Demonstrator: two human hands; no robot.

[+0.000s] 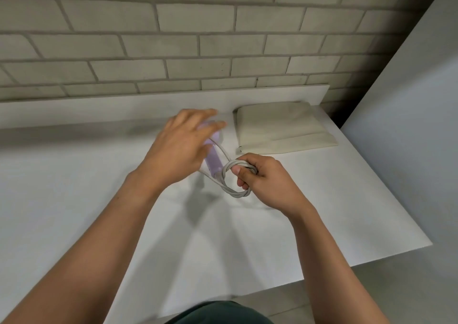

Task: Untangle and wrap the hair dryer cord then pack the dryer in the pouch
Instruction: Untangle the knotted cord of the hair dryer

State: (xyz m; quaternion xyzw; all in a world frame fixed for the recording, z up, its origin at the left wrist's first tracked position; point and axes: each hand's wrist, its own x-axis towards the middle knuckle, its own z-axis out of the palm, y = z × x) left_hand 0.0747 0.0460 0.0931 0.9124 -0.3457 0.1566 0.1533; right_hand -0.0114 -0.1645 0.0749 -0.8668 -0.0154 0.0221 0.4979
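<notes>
Right hand (262, 182) pinched round coiled cord (234, 193) just beside dryer (213, 161); left hand (178, 147) spread wide over dryer. Risks spilling loops on any slackened pinch, retangling cord.

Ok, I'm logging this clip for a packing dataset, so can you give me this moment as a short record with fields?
table: white, against a brick wall
hair dryer: lilac, on the table
left hand: fingers straight, over the hair dryer; contact unclear
cord: white, gathered in loops by the dryer's handle
right hand: grips the looped cord
pouch: beige, flat, far right; dryer not in it
</notes>
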